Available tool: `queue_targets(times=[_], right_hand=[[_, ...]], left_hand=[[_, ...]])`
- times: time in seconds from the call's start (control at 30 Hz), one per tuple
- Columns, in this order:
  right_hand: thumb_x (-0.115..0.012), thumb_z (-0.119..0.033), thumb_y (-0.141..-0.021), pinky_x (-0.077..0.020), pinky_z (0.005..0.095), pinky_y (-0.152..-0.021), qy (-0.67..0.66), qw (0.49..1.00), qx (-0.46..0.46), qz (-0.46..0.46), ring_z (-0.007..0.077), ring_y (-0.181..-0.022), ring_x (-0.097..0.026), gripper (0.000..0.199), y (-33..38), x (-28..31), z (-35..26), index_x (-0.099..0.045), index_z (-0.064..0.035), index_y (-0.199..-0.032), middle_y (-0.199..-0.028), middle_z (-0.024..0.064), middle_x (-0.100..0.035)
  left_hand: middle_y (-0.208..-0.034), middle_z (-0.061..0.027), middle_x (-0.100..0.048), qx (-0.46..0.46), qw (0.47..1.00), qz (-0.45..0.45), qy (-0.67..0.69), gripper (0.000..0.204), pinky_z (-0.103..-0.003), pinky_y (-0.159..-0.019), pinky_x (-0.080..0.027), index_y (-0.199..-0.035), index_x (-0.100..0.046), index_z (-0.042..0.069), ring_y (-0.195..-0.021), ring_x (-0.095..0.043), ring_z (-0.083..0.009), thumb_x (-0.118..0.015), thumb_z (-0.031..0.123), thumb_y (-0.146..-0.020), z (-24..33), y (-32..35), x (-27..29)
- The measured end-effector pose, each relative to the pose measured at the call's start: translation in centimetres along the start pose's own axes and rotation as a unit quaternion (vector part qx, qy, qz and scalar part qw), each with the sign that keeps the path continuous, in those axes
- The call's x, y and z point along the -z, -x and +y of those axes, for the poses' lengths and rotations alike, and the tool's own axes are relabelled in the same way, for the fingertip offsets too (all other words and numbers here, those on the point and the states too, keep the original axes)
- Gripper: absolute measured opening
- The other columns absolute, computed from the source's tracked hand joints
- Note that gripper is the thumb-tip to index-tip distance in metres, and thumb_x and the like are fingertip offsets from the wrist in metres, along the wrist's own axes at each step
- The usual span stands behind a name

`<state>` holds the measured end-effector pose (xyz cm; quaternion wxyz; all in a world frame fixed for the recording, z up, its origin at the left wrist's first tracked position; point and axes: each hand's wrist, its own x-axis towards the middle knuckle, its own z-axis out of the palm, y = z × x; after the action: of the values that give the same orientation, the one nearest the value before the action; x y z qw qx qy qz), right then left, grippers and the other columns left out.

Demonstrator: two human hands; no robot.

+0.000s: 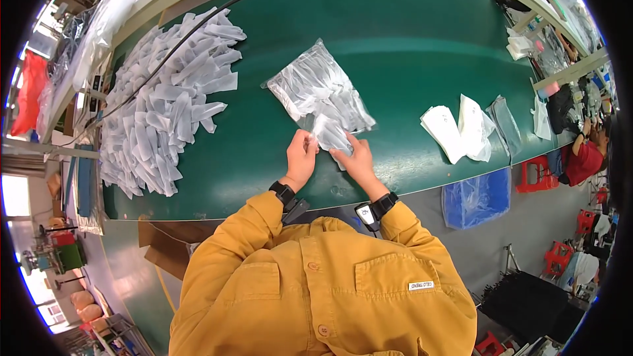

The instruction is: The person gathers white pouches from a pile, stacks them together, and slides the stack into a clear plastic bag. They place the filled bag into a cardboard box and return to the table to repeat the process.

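In front of me on the green tabletop lies a clear plastic bag (318, 79) packed with whitish, translucent strip-like pieces. Its narrower end points toward me. My left hand (302, 156) pinches the bag's near edge on the left, fingertips closed. On the other side, my right hand (357, 163) grips the same near end, with thumb and fingers closed on the plastic. Some pieces show between the two hands, at the bag's near end. What the fingertips hold exactly is partly hidden.
A big heap of similar whitish strips (168, 102) covers the table's left side. To the right lie white packets (443, 133) and a stack of clear bags (506, 125). A black cable (217, 10) crosses above the heap. A blue bin (476, 199) stands beyond the table's front edge.
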<state>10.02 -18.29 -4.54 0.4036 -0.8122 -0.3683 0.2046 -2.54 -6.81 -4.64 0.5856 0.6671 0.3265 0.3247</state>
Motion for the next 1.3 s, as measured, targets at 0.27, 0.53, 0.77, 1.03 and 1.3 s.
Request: queue_targets(times=[0.27, 0.53, 0.77, 1.03, 1.3], right_hand=[[-0.074, -0.034, -0.071, -0.0446, 0.0459, -0.081, 0.139, 0.987, 0.076, 0.013, 0.0430, -0.098, -0.048, 0.072, -1.5, -1.1, -3.3, -0.052, 0.0057, -0.127, -0.103, 0.0293, -0.051], [-0.061, -0.033, -0.079, -0.0367, 0.0543, -0.095, 0.280, 0.949, 0.142, 0.039, 0.0471, -0.110, -0.045, 0.079, -4.4, -7.1, -2.0, -0.032, 0.0066, -0.141, -0.136, 0.0330, -0.036], [-0.057, -0.029, -0.081, -0.0323, 0.0532, -0.104, 0.292, 0.928, 0.230, 0.019, 0.0441, -0.127, -0.037, 0.078, -3.0, -6.1, -0.2, -0.025, 0.0045, -0.144, -0.151, 0.0287, -0.017], [-0.063, -0.013, -0.078, -0.0441, 0.0449, -0.093, 0.100, 0.951, 0.288, 0.048, 0.0397, -0.110, -0.053, 0.039, -2.0, -1.6, 0.5, -0.055, 0.0012, -0.114, -0.125, 0.0234, -0.051], [-0.062, -0.011, -0.085, -0.0482, 0.0462, -0.062, 0.159, 0.956, 0.125, 0.211, 0.0381, -0.076, -0.059, 0.011, -7.1, 1.8, 7.0, -0.056, -0.0039, -0.090, -0.092, 0.0172, -0.057]], left_hand=[[-0.074, -0.0059, -0.051, -0.095, 0.979, -0.081, -0.162, 0.009, -0.026, -0.059, -0.044, -0.084, -0.049, 0.002, -0.062, -0.053, -0.0119, -0.058, -0.001, -0.088, 2.0, 0.4, 0.7], [-0.078, -0.0147, -0.051, -0.142, 0.956, -0.147, -0.212, 0.010, -0.038, -0.064, -0.044, -0.084, -0.048, 0.001, -0.071, -0.053, -0.0332, -0.058, 0.000, -0.083, 2.0, 1.0, 1.4], [-0.081, -0.0163, -0.051, -0.119, 0.953, -0.178, -0.212, 0.010, -0.043, -0.067, -0.045, -0.085, -0.047, 0.001, -0.077, -0.054, -0.0379, -0.056, 0.000, -0.082, 1.9, 0.6, 1.9], [-0.075, -0.0135, -0.049, -0.122, 0.936, -0.165, -0.286, 0.014, -0.041, -0.060, -0.043, -0.079, -0.044, 0.003, -0.068, -0.052, -0.0345, -0.059, 0.001, -0.078, 2.7, 0.5, 1.2], [-0.073, -0.0151, -0.048, -0.137, 0.926, -0.219, -0.274, 0.013, -0.044, -0.059, -0.041, -0.078, -0.043, 0.002, -0.069, -0.051, -0.0366, -0.055, 0.001, -0.072, 0.6, 0.2, 0.6]])
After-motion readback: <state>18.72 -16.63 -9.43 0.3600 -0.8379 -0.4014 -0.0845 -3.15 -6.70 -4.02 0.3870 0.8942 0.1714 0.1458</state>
